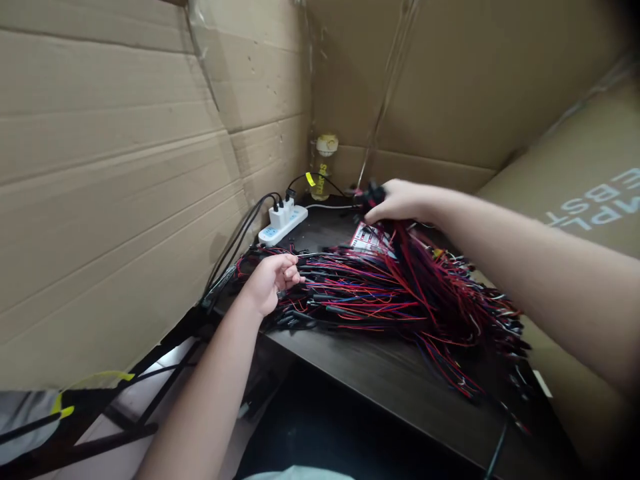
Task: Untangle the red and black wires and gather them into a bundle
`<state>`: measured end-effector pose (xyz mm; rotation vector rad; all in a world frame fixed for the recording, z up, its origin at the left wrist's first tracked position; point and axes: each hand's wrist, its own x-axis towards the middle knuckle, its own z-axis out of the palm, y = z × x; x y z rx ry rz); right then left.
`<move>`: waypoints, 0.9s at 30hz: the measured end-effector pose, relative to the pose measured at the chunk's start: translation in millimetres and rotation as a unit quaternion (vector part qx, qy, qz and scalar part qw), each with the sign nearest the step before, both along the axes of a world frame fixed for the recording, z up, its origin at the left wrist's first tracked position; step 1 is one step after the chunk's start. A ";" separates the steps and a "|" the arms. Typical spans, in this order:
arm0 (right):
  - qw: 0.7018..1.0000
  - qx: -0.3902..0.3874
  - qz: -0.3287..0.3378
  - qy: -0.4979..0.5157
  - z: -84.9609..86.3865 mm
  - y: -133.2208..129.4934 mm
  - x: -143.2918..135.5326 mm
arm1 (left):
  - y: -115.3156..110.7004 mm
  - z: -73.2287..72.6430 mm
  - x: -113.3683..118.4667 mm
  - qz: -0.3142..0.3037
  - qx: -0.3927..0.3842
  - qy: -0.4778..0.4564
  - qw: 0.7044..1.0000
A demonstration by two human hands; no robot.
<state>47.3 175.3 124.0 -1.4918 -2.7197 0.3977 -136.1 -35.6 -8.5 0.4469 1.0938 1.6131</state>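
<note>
Right hand [395, 200], centre frame, fingers closed around the black connector ends of a red-and-black wire bundle [400, 293] sprawled on the dark wooden counter [380, 380]; left hand [273, 280] pinches one strand at the pile's left edge, steadying it.

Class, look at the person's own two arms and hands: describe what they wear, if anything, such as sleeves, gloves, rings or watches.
Both are bare. The left hand and its forearm show no glove, sleeve, watch or ring. The right hand and its forearm are likewise uncovered up to the frame edge, with no band or jewellery visible.
</note>
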 end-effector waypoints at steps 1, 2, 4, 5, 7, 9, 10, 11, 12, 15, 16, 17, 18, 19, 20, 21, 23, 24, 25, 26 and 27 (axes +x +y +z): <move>1.000 0.004 0.023 -0.020 -12.3 -5.1 -13.4 | -0.8 0.1 -0.9 -0.017 -0.001 0.009 1.000; 0.998 0.018 0.043 -0.038 -23.0 -10.5 -23.9 | -1.6 0.2 -1.9 -0.032 0.000 0.017 0.999; 0.996 0.042 0.061 -0.052 -36.5 -22.4 -35.0 | -2.6 0.2 -3.4 -0.051 0.002 0.024 0.998; 0.994 0.063 0.071 -0.049 -38.7 -29.1 -35.9 | -2.6 0.0 -3.8 -0.055 0.004 0.024 0.998; 0.986 0.112 0.126 -0.019 -35.3 -44.9 -30.9 | -1.8 -1.0 -4.1 -0.054 0.007 0.020 0.998; 0.965 0.122 0.232 0.009 -28.2 -63.9 -21.7 | -0.3 -2.5 -3.9 -0.050 0.009 0.014 0.999; 0.956 0.082 0.283 -0.011 -26.2 -74.2 -17.3 | 0.5 -3.3 -3.7 -0.049 0.010 0.011 0.999; 0.947 0.030 0.316 -0.047 -26.5 -84.6 -13.6 | 1.1 -3.9 -3.6 -0.048 0.010 0.008 0.999; 0.937 -0.001 0.339 -0.084 -29.4 -94.8 -10.9 | 1.4 -4.5 -3.5 -0.047 0.011 0.007 0.999; 0.926 0.040 0.355 -0.120 -51.0 -119.8 -9.7 | 1.0 -4.9 -3.1 -0.041 0.013 0.006 0.999; 0.926 0.065 0.351 -0.121 -59.7 -125.2 -11.1 | 0.6 -4.7 -3.1 -0.039 0.013 0.006 0.999; 0.927 0.085 0.343 -0.123 -67.5 -128.9 -13.0 | 0.0 -4.4 -3.0 -0.039 0.014 0.006 0.999; 0.929 0.099 0.334 -0.127 -73.8 -130.7 -15.0 | -0.6 -4.0 -3.0 -0.041 0.015 0.005 0.999; 0.930 0.108 0.327 -0.129 -77.9 -130.9 -17.0 | -1.2 -3.7 -3.1 -0.044 0.018 0.002 0.999; 0.932 0.110 0.321 -0.128 -79.6 -129.5 -18.9 | -1.7 -3.5 -3.2 -0.047 0.022 -0.001 0.999; 0.936 0.103 0.313 -0.125 -79.2 -126.9 -20.4 | -2.0 -3.5 -3.4 -0.049 0.027 -0.007 0.998; 0.946 0.051 0.296 -0.125 -72.7 -119.2 -22.1 | -2.0 -3.9 -3.6 -0.043 0.036 -0.021 0.998; 0.950 0.016 0.285 -0.126 -67.6 -115.0 -22.2 | -1.7 -4.3 -3.7 -0.036 0.038 -0.028 0.998; 0.953 -0.016 0.274 -0.124 -61.6 -110.8 -21.5 | -1.3 -4.7 -3.6 -0.026 0.039 -0.035 0.998; 0.955 -0.046 0.271 -0.113 -55.3 -106.7 -19.9 | -0.7 -5.0 -3.6 -0.014 0.038 -0.041 0.998; 0.954 -0.071 0.275 -0.092 -48.7 -102.7 -17.1 | -0.1 -5.2 -3.4 -0.002 0.036 -0.048 0.998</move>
